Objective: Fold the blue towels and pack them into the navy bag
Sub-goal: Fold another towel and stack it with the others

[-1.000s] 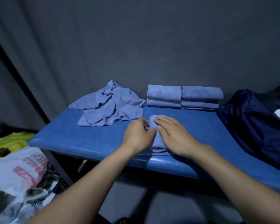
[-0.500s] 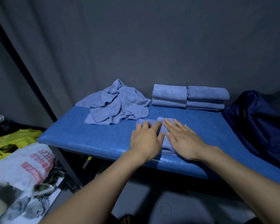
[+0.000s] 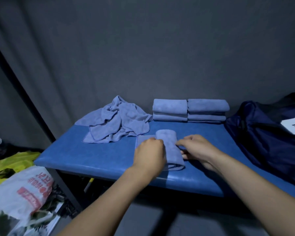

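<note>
A partly folded blue towel lies near the front of the blue padded bench, one layer doubled over into a thick roll. My left hand grips its left side with curled fingers. My right hand pinches its right edge. Behind it stand two stacks of folded blue towels against the wall. A crumpled heap of unfolded blue towels lies at the back left. The navy bag sits on the bench's right end, with a white label on it.
Grey curtain behind the bench. On the floor at the left lie a white plastic bag with red print and a yellow-green bag. A dark pole slants down past the bench's left corner.
Both hands were pressing flat on the towel; now they have curled round its sides and a layer is doubled over into a thicker fold.
</note>
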